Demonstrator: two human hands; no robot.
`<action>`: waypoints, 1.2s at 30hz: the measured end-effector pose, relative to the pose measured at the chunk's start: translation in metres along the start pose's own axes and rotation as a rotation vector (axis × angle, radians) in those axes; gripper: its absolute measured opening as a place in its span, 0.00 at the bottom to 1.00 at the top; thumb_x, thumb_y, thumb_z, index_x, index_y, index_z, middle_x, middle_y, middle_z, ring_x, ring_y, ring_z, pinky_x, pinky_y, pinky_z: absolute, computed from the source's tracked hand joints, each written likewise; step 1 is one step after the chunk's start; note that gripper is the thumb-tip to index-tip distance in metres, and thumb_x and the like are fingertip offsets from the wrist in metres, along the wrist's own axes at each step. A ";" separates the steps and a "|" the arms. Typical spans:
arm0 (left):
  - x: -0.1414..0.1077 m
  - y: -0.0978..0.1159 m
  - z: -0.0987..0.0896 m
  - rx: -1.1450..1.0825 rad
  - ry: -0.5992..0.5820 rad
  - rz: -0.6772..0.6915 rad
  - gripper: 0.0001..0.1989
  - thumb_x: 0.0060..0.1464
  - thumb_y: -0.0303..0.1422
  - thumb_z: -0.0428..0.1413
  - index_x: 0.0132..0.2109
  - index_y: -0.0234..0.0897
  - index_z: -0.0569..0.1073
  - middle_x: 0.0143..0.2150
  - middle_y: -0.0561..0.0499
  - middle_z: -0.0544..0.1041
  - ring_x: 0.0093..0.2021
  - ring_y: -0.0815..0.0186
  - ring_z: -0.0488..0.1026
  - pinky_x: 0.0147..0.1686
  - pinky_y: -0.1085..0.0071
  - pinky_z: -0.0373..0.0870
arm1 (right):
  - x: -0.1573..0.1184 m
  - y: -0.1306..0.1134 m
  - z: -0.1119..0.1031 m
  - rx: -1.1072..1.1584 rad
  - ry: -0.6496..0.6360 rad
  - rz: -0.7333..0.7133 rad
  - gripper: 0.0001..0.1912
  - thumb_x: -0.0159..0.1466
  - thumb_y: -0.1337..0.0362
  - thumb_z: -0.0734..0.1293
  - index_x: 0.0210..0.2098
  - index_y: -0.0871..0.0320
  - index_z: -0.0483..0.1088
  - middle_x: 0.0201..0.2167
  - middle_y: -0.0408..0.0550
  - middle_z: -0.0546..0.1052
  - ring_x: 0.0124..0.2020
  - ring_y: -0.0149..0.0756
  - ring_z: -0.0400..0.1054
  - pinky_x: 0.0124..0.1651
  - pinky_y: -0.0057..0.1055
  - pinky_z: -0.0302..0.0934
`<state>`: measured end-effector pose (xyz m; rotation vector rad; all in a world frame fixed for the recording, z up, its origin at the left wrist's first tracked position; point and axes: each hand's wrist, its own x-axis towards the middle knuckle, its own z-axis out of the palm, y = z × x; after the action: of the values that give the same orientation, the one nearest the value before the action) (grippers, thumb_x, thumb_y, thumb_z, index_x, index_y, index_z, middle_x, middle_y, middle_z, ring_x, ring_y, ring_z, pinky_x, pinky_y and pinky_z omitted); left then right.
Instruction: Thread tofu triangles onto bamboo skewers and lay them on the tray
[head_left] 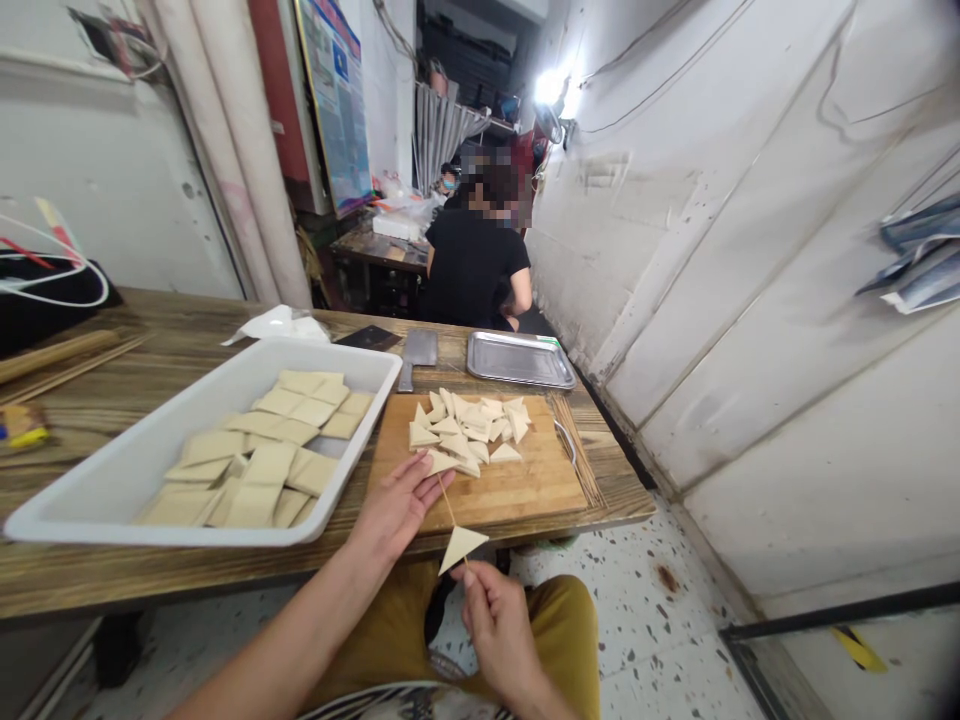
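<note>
My right hand [499,630] pinches the lower end of a thin wooden skewer [448,507] above my lap. A pale tofu triangle [460,548] sits pierced on the skewer just above those fingers. My left hand [394,505] rests at the near edge of a wooden cutting board [517,490], with its fingertips on another tofu triangle [442,462] at the skewer's upper tip. A heap of similar triangles [465,425] lies on the board beyond my left hand. Pale tofu squares [255,450] overlap in a white rectangular tray [105,490] to my left.
A cleaver [418,350] and a steel tray [520,360] lie beyond the board on a wooden table [67,395]. A white wall [720,300] runs along the right. A person in black [472,265] sits farther down the narrow room.
</note>
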<state>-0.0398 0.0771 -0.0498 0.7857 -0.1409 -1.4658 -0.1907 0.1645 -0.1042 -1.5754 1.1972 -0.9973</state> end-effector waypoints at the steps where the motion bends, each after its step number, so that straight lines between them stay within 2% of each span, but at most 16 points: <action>1: 0.000 -0.001 0.000 -0.001 -0.001 -0.002 0.07 0.55 0.17 0.51 0.36 0.29 0.71 0.33 0.45 0.78 0.34 0.66 0.78 0.44 0.66 0.76 | 0.000 0.000 0.000 -0.001 0.002 -0.004 0.24 0.67 0.48 0.55 0.35 0.60 0.71 0.16 0.35 0.53 0.17 0.26 0.46 0.20 0.23 0.40; 12: -0.004 -0.003 0.001 0.003 -0.001 -0.016 0.07 0.54 0.18 0.51 0.39 0.30 0.70 0.34 0.45 0.79 0.35 0.65 0.78 0.45 0.64 0.75 | 0.002 0.003 0.002 -0.002 0.016 -0.025 0.23 0.68 0.49 0.55 0.34 0.59 0.71 0.16 0.36 0.52 0.17 0.26 0.45 0.19 0.24 0.39; 16: -0.004 -0.005 -0.001 -0.001 -0.005 -0.030 0.08 0.55 0.18 0.51 0.37 0.32 0.71 0.35 0.46 0.79 0.36 0.64 0.78 0.46 0.64 0.75 | 0.002 0.004 0.003 0.018 0.013 -0.018 0.22 0.68 0.49 0.55 0.36 0.60 0.71 0.16 0.35 0.52 0.17 0.26 0.46 0.19 0.23 0.40; 20: -0.006 -0.006 -0.001 -0.011 -0.005 -0.041 0.08 0.54 0.18 0.51 0.37 0.33 0.72 0.35 0.47 0.79 0.36 0.64 0.78 0.47 0.64 0.74 | 0.002 0.004 0.003 0.008 0.025 -0.031 0.22 0.68 0.50 0.55 0.34 0.59 0.70 0.16 0.36 0.53 0.18 0.26 0.47 0.20 0.23 0.41; 25: -0.008 -0.007 0.000 -0.021 0.011 -0.037 0.09 0.54 0.18 0.51 0.41 0.31 0.71 0.34 0.45 0.79 0.36 0.64 0.78 0.46 0.63 0.75 | 0.004 0.005 0.004 -0.002 0.038 -0.029 0.22 0.68 0.49 0.54 0.33 0.59 0.69 0.16 0.36 0.54 0.18 0.26 0.48 0.20 0.23 0.42; 32: -0.011 -0.014 -0.004 0.040 -0.002 -0.049 0.08 0.54 0.18 0.52 0.41 0.30 0.71 0.34 0.45 0.79 0.35 0.64 0.79 0.43 0.67 0.76 | 0.008 0.007 0.005 -0.014 0.054 -0.037 0.22 0.68 0.50 0.55 0.31 0.59 0.69 0.16 0.36 0.53 0.18 0.27 0.46 0.20 0.24 0.40; 36: -0.016 -0.024 -0.005 0.104 -0.004 -0.081 0.09 0.54 0.20 0.53 0.43 0.31 0.71 0.35 0.44 0.79 0.34 0.66 0.78 0.37 0.74 0.75 | 0.013 0.009 0.003 -0.047 0.071 -0.053 0.22 0.68 0.51 0.54 0.28 0.59 0.67 0.18 0.38 0.55 0.19 0.27 0.47 0.21 0.23 0.43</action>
<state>-0.0592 0.0957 -0.0604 0.8810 -0.1913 -1.5463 -0.1874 0.1509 -0.1120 -1.6276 1.2417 -1.0738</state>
